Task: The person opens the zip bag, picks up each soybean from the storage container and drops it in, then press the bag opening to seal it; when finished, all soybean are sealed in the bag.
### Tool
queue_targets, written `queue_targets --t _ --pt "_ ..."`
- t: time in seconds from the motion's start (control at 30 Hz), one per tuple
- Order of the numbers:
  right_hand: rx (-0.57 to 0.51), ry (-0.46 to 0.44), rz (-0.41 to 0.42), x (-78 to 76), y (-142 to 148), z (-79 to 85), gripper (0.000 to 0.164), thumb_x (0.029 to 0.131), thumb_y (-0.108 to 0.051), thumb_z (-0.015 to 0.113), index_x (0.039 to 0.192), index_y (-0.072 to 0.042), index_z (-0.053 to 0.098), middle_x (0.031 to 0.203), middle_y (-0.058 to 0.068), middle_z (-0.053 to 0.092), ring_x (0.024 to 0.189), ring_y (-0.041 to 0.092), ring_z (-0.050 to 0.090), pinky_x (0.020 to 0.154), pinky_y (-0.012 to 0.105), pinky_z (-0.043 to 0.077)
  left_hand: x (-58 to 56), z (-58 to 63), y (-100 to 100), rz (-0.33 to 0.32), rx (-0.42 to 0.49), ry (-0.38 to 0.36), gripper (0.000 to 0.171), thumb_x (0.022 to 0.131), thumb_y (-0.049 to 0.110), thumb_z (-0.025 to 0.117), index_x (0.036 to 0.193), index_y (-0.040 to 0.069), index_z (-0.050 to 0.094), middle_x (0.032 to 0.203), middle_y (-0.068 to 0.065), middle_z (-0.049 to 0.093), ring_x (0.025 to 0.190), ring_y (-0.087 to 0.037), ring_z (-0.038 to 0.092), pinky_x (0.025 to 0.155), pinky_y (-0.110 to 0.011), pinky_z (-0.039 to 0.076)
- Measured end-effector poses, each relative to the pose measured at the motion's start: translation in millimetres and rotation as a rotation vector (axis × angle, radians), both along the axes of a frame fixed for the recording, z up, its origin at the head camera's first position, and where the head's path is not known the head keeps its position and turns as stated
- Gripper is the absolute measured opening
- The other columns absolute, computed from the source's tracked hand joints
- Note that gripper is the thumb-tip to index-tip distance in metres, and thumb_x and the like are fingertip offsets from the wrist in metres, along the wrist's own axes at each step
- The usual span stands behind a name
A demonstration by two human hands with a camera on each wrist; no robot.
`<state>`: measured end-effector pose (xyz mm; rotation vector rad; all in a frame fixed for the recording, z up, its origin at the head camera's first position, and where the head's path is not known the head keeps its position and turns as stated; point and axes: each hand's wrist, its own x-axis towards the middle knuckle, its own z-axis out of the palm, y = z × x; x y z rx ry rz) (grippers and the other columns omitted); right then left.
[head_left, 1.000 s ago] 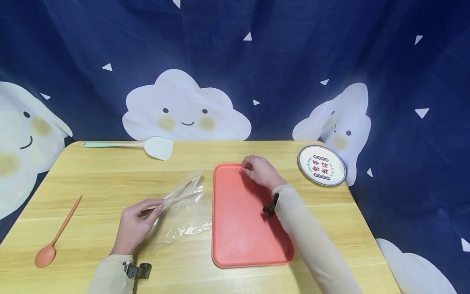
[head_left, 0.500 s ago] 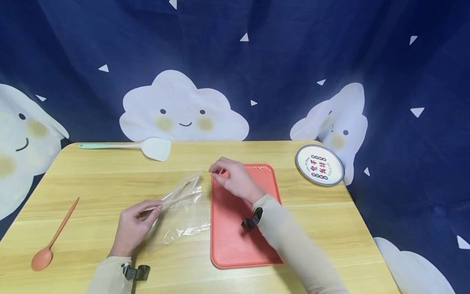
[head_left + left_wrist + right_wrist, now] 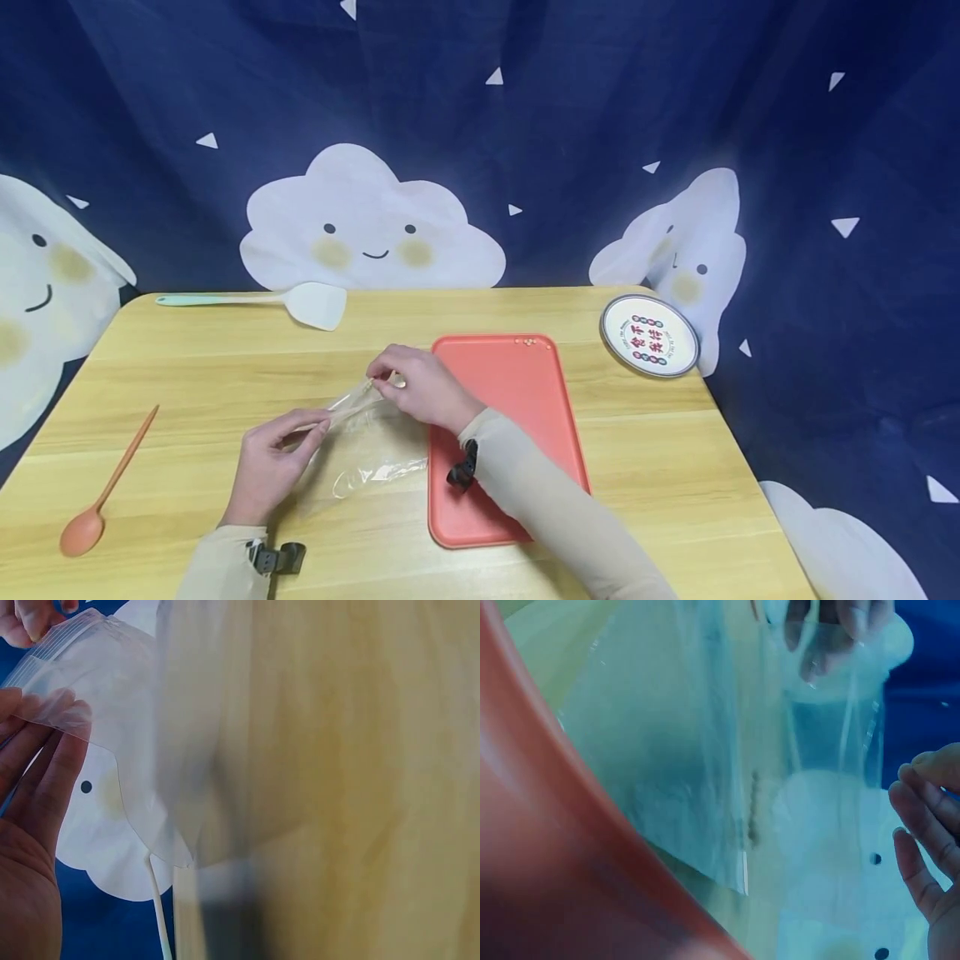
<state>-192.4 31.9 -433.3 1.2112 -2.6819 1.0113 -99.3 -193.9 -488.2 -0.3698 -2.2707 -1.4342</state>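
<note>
A clear zip bag (image 3: 378, 450) lies on the table, its mouth raised and pinched by my left hand (image 3: 273, 467). A short row of small pale beans (image 3: 754, 814) shows inside the bag in the right wrist view. My right hand (image 3: 420, 385) is at the bag's mouth, thumb and fingertips together around what looks like a small yellowish bean, mostly hidden by the fingers. Under my right forearm lies a red tray (image 3: 498, 392), with several small beans (image 3: 529, 341) at its far right corner.
An orange spoon (image 3: 82, 533) lies at the left. A white spatula (image 3: 315, 305) with a mint handle lies along the back edge. A round white plate (image 3: 651, 336) with printed characters is at the back right. A blue cloud-patterned curtain (image 3: 540, 142) hangs behind the table.
My right hand has moved left from the tray's far right corner to the mouth of the bag, uncovering the beans there. The left hand still pinches the bag in the same place.
</note>
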Motion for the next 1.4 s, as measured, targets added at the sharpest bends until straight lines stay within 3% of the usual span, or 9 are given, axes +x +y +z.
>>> queue_targets --t 0.13,0.33,0.57,0.73,0.93,1.17,1.4 --pt "0.099 0.026 0.013 2.5 -6.7 -2.9 0.014 0.095 -0.019 0.067 0.108 -0.015 0.070 0.104 -0.009 0.066 0.101 0.005 0.058 0.094 0.015 0.044 0.6 -0.9 -0.4 0.006 -0.010 0.023 0.025 0.075 -0.021 0.073 0.092 -0.003 0.074 0.093 -0.017 0.072 0.088 0.003 0.065 0.075 -0.017 0.057" --pt "0.080 0.004 -0.007 2.6 2.3 -0.7 0.018 0.095 -0.021 0.067 0.112 -0.017 0.070 0.114 -0.007 0.067 0.112 0.009 0.057 0.102 0.020 0.043 0.9 -1.2 -0.4 0.019 -0.015 0.019 0.024 0.075 -0.022 0.071 0.091 -0.004 0.073 0.092 -0.018 0.072 0.086 0.002 0.065 0.075 -0.016 0.057" --pt "-0.002 -0.007 -0.041 -8.5 33.9 8.8 0.018 0.094 -0.017 0.067 0.112 -0.014 0.068 0.113 -0.004 0.064 0.103 0.011 0.058 0.096 0.023 0.048 1.5 -1.6 -2.3 0.028 -0.007 -0.010 0.021 0.079 -0.016 0.073 0.091 0.001 0.075 0.094 -0.013 0.073 0.089 0.003 0.065 0.077 -0.017 0.057" --pt "0.003 -0.040 -0.085 -19.3 62.1 14.7 0.020 0.094 -0.016 0.067 0.114 -0.012 0.068 0.113 -0.001 0.066 0.110 0.015 0.058 0.099 0.029 0.048 1.4 -1.3 -2.5 0.027 0.015 -0.025 0.020 0.079 -0.015 0.074 0.091 0.001 0.075 0.093 -0.012 0.073 0.091 0.003 0.065 0.079 -0.018 0.056" --pt "-0.005 -0.071 -0.173 -30.0 100.0 13.0 0.019 0.093 -0.015 0.070 0.112 -0.011 0.070 0.108 0.003 0.067 0.100 0.024 0.061 0.087 0.034 0.052 0.8 -1.9 -2.9 0.024 0.012 -0.028 0.020 0.079 -0.015 0.074 0.091 0.000 0.075 0.094 -0.013 0.073 0.091 0.003 0.065 0.078 -0.020 0.057" --pt "0.166 -0.026 -0.215 -44.6 135.8 6.1 0.023 0.089 -0.008 0.072 0.111 -0.006 0.069 0.107 0.006 0.066 0.104 0.025 0.061 0.095 0.039 0.050 -0.5 -1.7 -5.1 0.022 0.007 -0.031 0.020 0.078 -0.017 0.073 0.089 -0.001 0.074 0.094 -0.014 0.072 0.089 0.002 0.065 0.077 -0.020 0.058" --pt "0.359 0.050 -0.295 -59.1 160.2 -13.9 0.020 0.088 -0.010 0.072 0.108 -0.006 0.071 0.101 0.004 0.065 0.100 0.024 0.062 0.090 0.041 0.054 0.5 -0.4 -5.3 0.018 0.017 -0.040 0.019 0.079 -0.016 0.073 0.090 0.000 0.074 0.094 -0.013 0.073 0.089 0.002 0.066 0.075 -0.021 0.058"
